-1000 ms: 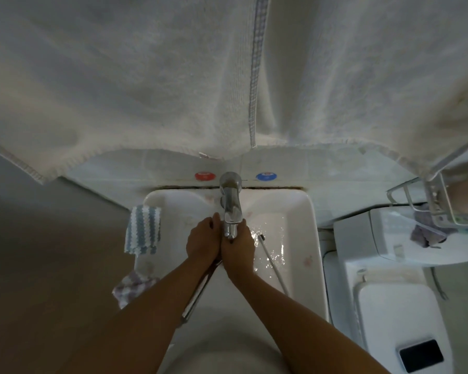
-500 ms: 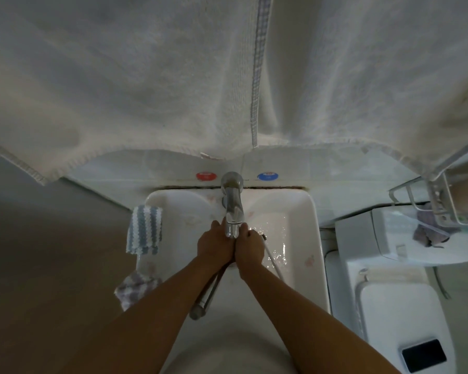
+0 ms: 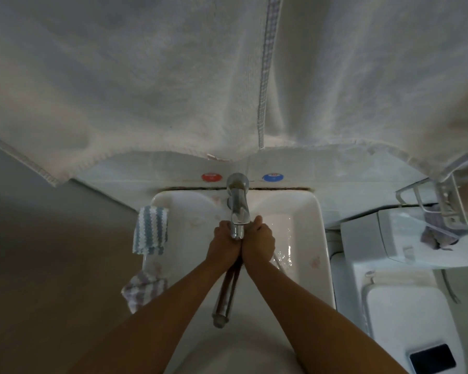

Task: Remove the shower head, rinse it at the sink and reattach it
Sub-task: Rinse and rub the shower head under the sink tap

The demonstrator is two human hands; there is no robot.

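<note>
Chrome shower head — apparently gripped by left hand, right hand, under tap

We're looking straight down at the sink, both hands pressed side by side under the faucet. Our left hand and right hand are wrapped around the shower head, its chrome handle running back toward us between our forearms. Water glints in the basin at right. A striped cloth drapes over the sink's left rim.
</note>
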